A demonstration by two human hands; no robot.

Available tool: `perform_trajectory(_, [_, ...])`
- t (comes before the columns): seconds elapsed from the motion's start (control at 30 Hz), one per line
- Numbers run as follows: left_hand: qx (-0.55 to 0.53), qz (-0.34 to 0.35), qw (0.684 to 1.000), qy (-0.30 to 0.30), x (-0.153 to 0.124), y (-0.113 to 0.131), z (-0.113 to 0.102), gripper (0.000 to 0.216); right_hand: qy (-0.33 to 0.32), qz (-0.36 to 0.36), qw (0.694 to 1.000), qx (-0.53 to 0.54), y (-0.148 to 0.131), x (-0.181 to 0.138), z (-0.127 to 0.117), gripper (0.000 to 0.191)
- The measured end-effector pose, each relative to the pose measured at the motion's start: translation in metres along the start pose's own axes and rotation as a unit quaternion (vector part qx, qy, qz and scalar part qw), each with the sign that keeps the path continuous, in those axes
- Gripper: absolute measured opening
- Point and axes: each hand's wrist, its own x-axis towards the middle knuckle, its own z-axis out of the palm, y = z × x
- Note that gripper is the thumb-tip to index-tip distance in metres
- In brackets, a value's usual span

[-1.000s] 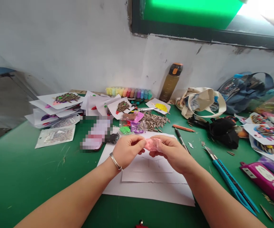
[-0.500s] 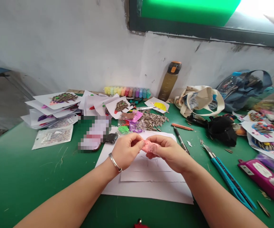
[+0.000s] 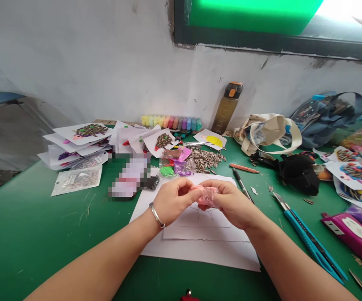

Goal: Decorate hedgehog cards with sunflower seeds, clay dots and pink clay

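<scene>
Both my hands meet above a sheet of white paper (image 3: 200, 246) on the green table (image 3: 43, 234). My left hand (image 3: 173, 200), with a silver bangle at the wrist, pinches one end of a small pink clay packet (image 3: 206, 195). My right hand (image 3: 231, 202) grips the other end, fingers curled round it. The packet is held just above a smaller sheet with a faint pencil drawing (image 3: 204, 217).
A pile of sunflower seeds (image 3: 204, 159), small clay bags (image 3: 174, 163), a row of coloured clay (image 3: 171, 122) and a brown bottle (image 3: 226, 108) lie behind. Seed pictures are stacked at left (image 3: 77, 144). Pencils (image 3: 243, 169), a blue cutter (image 3: 309, 240), bags (image 3: 268, 133) crowd the right.
My hands have closed in on each other slightly and the pink packet looks more bunched up between them. The view has shifted a little.
</scene>
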Motion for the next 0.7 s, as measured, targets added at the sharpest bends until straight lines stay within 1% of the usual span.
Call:
perform_trajectory(0.17, [-0.009, -0.013, 1.000, 0.001, 0.0011, 0.0027, -0.0013, 0.026, -0.015, -0.003, 1.000, 0.005, 0.0031, 0.0009, 0.0023, 0.026])
perform_trajectory(0.3, [-0.029, -0.004, 1.000, 0.000, 0.0027, 0.0017, -0.0012, 0.024, -0.005, 0.006, 1.000, 0.010, 0.0044, 0.0024, 0.0054, 0.028])
perform_trajectory(0.47, [-0.064, -0.001, 0.998, -0.005, 0.0040, -0.0004, -0.0003, 0.027, 0.006, 0.010, 0.999, 0.031, 0.0029, 0.0031, 0.0060, 0.024])
perform_trajectory(0.6, [-0.102, -0.038, 0.994, -0.018, 0.0055, -0.0014, -0.0034, 0.039, 0.003, 0.008, 0.999, 0.042, 0.0017, 0.0029, 0.0041, 0.019])
perform_trajectory(0.7, [-0.091, -0.051, 0.994, -0.024, 0.0056, 0.0001, -0.0048, 0.034, -0.005, 0.004, 0.999, 0.038, 0.0021, 0.0024, 0.0028, 0.016])
